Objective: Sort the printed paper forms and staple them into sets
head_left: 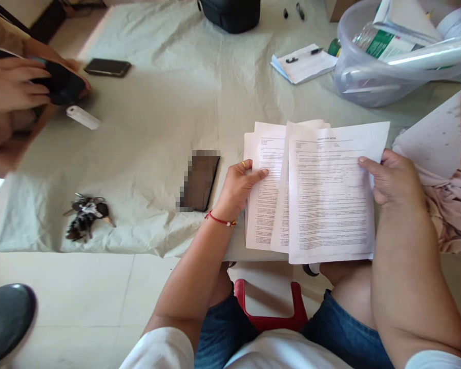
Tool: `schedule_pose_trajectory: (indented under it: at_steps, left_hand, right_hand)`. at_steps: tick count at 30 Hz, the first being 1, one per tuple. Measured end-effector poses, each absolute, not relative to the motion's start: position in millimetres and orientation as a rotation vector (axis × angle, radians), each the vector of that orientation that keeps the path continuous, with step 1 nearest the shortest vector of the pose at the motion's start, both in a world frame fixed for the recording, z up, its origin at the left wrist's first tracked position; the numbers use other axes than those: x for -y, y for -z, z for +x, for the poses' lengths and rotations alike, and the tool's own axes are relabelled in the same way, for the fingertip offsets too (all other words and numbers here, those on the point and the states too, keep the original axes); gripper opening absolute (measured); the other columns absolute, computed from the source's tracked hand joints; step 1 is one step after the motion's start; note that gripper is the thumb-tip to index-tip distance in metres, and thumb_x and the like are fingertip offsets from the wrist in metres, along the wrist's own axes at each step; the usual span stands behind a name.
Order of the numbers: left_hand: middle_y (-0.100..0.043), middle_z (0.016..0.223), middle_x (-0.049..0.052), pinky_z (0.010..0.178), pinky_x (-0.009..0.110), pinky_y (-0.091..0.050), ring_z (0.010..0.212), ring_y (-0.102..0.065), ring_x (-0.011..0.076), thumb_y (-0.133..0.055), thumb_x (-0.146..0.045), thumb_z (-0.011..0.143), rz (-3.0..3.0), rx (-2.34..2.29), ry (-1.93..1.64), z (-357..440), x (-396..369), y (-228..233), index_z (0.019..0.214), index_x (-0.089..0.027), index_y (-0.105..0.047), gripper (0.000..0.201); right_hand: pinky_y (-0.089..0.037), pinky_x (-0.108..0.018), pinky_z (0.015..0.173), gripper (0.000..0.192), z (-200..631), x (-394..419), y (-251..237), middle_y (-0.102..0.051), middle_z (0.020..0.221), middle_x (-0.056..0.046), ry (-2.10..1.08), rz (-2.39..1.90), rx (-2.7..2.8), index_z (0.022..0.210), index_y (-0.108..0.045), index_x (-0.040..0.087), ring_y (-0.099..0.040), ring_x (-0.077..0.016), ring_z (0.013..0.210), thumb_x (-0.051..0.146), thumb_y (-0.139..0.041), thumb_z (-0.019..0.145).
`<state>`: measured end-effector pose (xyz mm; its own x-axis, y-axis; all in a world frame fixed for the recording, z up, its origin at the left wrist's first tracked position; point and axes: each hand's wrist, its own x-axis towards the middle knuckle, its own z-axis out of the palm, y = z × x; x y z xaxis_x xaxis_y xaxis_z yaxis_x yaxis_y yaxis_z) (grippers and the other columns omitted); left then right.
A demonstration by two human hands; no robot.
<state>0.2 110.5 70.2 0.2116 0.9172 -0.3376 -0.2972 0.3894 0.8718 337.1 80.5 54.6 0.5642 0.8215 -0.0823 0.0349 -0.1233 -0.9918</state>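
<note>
Pinching fanned sheets (265,215) w/ L hand (238,185), clamping top sheet (330,205) w/ nearer R hand (395,177), left of it, lengthwise near-to-far!

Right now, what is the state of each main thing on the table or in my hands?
Printed sheets: held, fanned out, overlapping
Left hand: gripping left-side sheets
Right hand: gripping right-side sheets
Nearer phone: flat, screen pixelated
Farther phone: flat, screen dark
Keys: bunched together
Plastic tub: open, loaded
Paper stack: lying flat

Phone (108,67), probably keys (86,214), on table (149,107)
</note>
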Motion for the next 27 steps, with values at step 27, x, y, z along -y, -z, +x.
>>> schedule_pose_trajectory:
  at_steps: [27]
  left_hand:
    - [-0.072, 0.074, 0.001, 0.062, 0.025, -0.053, 0.064, -0.065, 0.0128, -0.093, -0.042, 0.08, 0.76, -1.042, -0.964, 5, -109, -71, 0.07, -0.02, -0.069, 0.034]
  right_hand:
    - [-0.062, -0.032, 0.073, 0.032, 332, -85, -53, -0.083, 0.093, 0.0, -0.844, -1.553, 0.707, 0.091, -0.076, 0.023, -0.073, -0.0192, 0.08, 0.025, -0.084, 0.06]
